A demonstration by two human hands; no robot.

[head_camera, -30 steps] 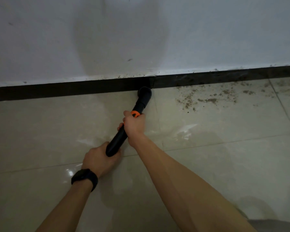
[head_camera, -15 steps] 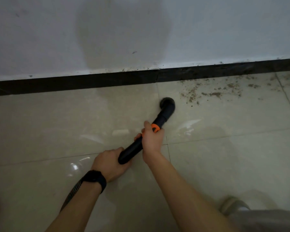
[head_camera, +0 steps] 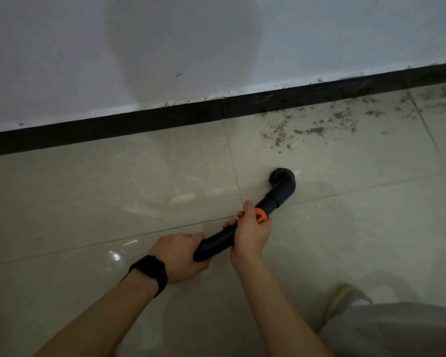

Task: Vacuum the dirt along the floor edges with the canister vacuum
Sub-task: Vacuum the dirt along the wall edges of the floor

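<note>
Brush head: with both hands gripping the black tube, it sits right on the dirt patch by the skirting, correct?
No. The left hand and right hand grip the black tube, but the head view shows the brush head over bare tile, short of the dirt patch by the skirting.

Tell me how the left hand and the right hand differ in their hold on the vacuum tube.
The left hand grips the rear end of the black tube; the right hand grips farther forward, at the orange collar. The left wrist bears a black watch; the right wrist is bare. Both curl round the same tube.
</note>
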